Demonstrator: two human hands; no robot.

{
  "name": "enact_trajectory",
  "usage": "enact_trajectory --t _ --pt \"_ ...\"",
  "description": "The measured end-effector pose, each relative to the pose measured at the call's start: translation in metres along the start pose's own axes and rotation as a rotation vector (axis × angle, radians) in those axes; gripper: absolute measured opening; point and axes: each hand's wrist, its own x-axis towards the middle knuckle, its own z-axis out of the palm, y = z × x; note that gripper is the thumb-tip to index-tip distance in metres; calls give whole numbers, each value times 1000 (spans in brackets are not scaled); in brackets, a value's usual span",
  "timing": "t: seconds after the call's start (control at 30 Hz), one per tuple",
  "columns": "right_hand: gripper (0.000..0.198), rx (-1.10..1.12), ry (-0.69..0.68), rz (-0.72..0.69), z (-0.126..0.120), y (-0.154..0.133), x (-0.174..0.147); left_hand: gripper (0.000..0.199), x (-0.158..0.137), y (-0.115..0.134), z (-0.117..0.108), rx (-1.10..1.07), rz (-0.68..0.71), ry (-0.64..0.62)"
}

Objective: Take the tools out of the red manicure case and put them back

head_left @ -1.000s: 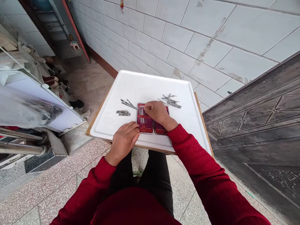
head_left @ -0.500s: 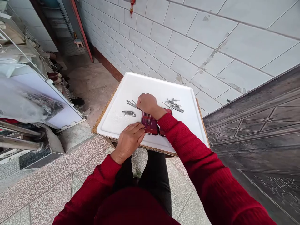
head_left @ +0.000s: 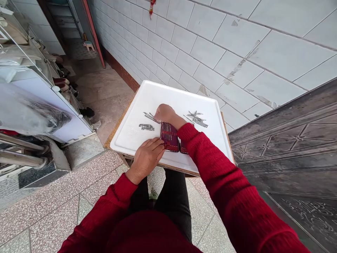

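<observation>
While resting the left hand at the near left corner of the open case, reach across this same case with the right hand.

From the head view, see the case lying flat near the front edge of a white tray, its two halves opened side by side. In the left half, find a row of slender tools under a red strap; of the right half, see only little, because of the red sleeve passing over it.

With the left fingers, almost straight and close together, touch the case lightly, without closing around anything. With the right fingers curled inward at the far left corner of the case, come just beside some loose thin tools. Cannot tell the gap between these right fingertips, nor whether holding a tool, seeing mostly the back of the hand.

Nearer on the left, notice two nail clippers, side by side on the tray. Beyond the right arm, notice a small pile of metal tools. Behind the tray, see a tiled wall; at the right, a grey carved door.
</observation>
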Motion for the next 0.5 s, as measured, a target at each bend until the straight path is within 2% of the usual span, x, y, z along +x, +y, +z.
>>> enact_trajectory --t 0.13,0.23,0.3,0.5 --pt "24 -40 78 -2 6 0 -3 16 0 0 0 11 1 7" --pt "27 -92 142 -103 11 -4 -6 15 0 0 0 17 4 9" --pt "27 -132 123 -157 13 -7 -6 15 1 0 0 20 5 12" --pt "32 -249 124 -160 22 -15 -1 16 1 0 0 25 2 8"
